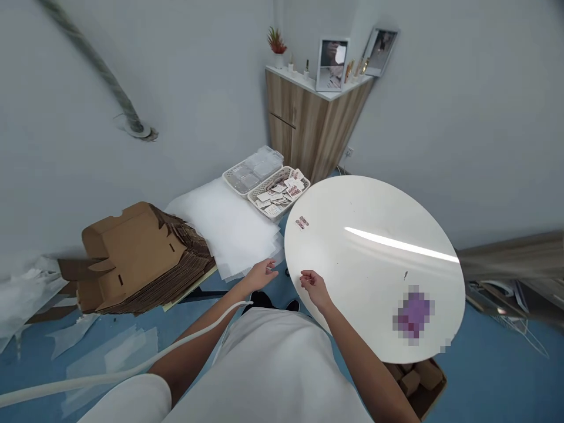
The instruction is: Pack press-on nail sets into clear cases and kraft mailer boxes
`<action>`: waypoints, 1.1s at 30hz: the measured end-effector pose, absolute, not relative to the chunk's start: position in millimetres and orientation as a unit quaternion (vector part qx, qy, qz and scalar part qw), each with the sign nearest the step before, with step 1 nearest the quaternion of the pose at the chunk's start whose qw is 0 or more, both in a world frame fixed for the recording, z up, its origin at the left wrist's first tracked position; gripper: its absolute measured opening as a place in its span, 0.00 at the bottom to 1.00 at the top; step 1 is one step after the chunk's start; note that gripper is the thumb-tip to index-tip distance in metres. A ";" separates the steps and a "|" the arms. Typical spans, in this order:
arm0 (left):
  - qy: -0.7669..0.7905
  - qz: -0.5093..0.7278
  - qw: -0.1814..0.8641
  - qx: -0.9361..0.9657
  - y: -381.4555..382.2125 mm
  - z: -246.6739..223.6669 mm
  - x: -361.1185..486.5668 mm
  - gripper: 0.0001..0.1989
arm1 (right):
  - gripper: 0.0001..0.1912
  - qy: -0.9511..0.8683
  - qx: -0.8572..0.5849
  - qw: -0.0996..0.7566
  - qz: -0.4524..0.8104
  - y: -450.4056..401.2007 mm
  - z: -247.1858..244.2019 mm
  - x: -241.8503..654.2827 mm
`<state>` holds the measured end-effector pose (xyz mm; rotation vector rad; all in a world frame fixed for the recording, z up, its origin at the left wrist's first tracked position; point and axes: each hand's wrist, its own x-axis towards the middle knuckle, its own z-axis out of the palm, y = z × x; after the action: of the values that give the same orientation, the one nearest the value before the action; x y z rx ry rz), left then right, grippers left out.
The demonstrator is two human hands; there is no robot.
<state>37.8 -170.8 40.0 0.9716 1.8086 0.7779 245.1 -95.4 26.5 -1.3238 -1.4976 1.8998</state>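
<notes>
My left hand [263, 274] hovers beside the near edge of a stack of white translucent sheets [229, 226], its fingers loosely bent and apart, with nothing visible in it. Over the left rim of the round white table [374, 211] is my right hand [314, 285]. Its fingers are half curled but not closed, and I see nothing held there. A small card with reddish prints [302, 222] lies on the table beyond that hand. Close to the far side of the sheets, a white basket [278, 192] holds many similar printed cards.
Folded brown cardboard boxes [145, 258] are stacked at left. Clear plastic cases fill another white basket [253, 169]. A blurred purple item [414, 314] lies on the table's right side. Below stands an open carton [423, 385]. A wooden cabinet [304, 123] occupies the corner.
</notes>
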 end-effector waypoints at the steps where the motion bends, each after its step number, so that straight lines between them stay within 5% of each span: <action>1: 0.735 0.318 0.449 0.397 -173.3 41.8 33.1 0.26 | 0.16 -0.542 -0.467 0.176 0.676 -93.8 28.0 240.9; 7: 0.746 0.325 0.430 0.392 -200.2 47.2 -7.9 0.28 | 0.15 -0.572 -0.458 0.134 0.667 -90.5 37.8 205.7; 16: 0.755 0.285 0.405 0.429 -232.2 54.5 -76.8 0.30 | 0.16 -0.617 -0.425 0.192 0.634 -100.4 35.0 110.4; 33: 0.786 0.357 0.324 0.388 -118.2 80.7 -193.7 0.24 | 0.20 -0.690 -0.446 0.163 0.546 9.9 66.4 -30.6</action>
<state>-193.7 -118.2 80.7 1.0174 2.0612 0.9378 -30.6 9.9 66.4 -1.2730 -1.9674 1.5571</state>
